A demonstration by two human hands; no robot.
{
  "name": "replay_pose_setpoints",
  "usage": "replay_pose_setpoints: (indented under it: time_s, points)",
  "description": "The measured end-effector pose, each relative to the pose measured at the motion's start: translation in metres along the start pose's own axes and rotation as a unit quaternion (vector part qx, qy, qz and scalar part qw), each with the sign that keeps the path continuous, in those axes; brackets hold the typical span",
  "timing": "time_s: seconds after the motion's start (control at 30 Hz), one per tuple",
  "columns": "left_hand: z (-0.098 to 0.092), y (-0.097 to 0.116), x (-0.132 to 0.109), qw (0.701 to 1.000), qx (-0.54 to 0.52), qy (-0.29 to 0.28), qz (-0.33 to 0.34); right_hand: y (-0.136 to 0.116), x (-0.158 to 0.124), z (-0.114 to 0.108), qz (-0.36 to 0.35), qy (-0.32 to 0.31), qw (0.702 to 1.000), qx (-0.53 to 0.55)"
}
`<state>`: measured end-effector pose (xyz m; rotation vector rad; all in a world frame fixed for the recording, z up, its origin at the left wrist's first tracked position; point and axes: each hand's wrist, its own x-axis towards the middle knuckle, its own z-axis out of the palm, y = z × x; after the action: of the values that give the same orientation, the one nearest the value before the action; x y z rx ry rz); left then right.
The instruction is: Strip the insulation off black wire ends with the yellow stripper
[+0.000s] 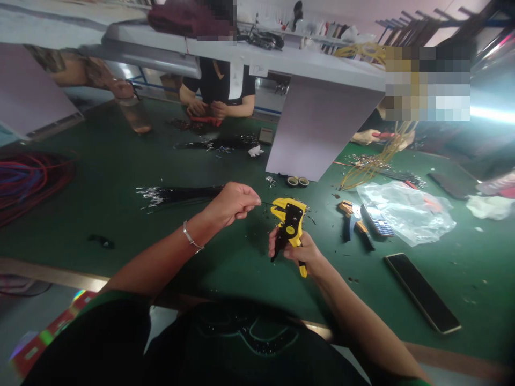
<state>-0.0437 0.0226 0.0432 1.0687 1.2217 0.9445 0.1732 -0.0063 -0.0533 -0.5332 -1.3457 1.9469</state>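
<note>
My left hand (232, 205) pinches a thin black wire (266, 203) between its fingers, and the wire's end runs into the jaws of a yellow-and-black automatic wire stripper (289, 225). My right hand (300, 252) grips that stripper around its handles, with the yellow handle end showing below my fist. A silver bangle (191, 237) circles my left wrist. Just beyond my left hand lies a bundle of black wires (181, 195) with bare metal ends, on the green work mat (120, 236).
Right of the stripper lie orange-and-blue pliers (353, 221), a keypad phone (377, 220), a plastic bag (406, 212) and a smartphone (422, 292). Red and blue cable (28, 182) lies coiled at left. A co-worker's hands (205, 110) hold a red-handled tool across the table.
</note>
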Motion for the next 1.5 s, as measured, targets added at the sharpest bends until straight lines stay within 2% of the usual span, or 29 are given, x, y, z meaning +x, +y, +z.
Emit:
replay_pose_setpoints:
  time_s: [0.77,1.2,1.5]
  points:
    - [-0.012,-0.005,0.006,0.998,0.017,-0.059,0.001,-0.002,-0.002,0.009,0.0,0.001,0.999,0.036]
    - [-0.016,-0.005,0.007,0.998,0.019,-0.062,-0.005,-0.004,-0.005,0.014,-0.011,0.005,0.999,0.043]
    - [-0.015,0.001,0.004,0.998,0.012,-0.064,-0.016,-0.003,-0.004,0.014,-0.016,-0.023,0.998,0.05]
